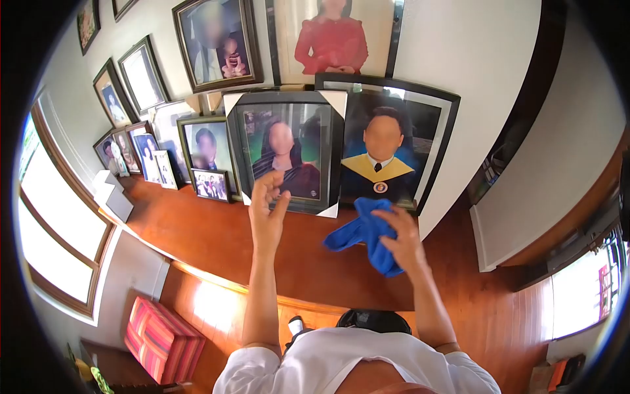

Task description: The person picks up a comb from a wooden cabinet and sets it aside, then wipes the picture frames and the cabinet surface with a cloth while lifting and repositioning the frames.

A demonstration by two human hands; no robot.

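Right hand [401, 241]: fingers gathered on a blue cloth [374, 233]; slight blur.
Left hand [268, 203]: raised, fingers loosely curled, thumb apart; nothing seen in it. Contact with the frame behind: cannot tell.
Cloth: above the right part of the wooden tabletop [197, 233], in front of the right frame's lower edge; one loose end points left. Judgement: bunched into a compact pad, it should catch less on corners.
Small frame [210, 185]: on the tabletop, left of the left hand. Judgement: light enough to tip; keep the wrist clear.
Middle frame [285, 141]: upright, white covers on its corners, overlapping its right neighbour. Judgement: brace by the side rail, fingers off the picture; press lightly, avoid tugging the covers.
Right frame [394, 144]: dark border, graduation portrait. Judgement: steady it separately, since the two could shift together.
Wall frames [216, 43]: hung beyond, far left.
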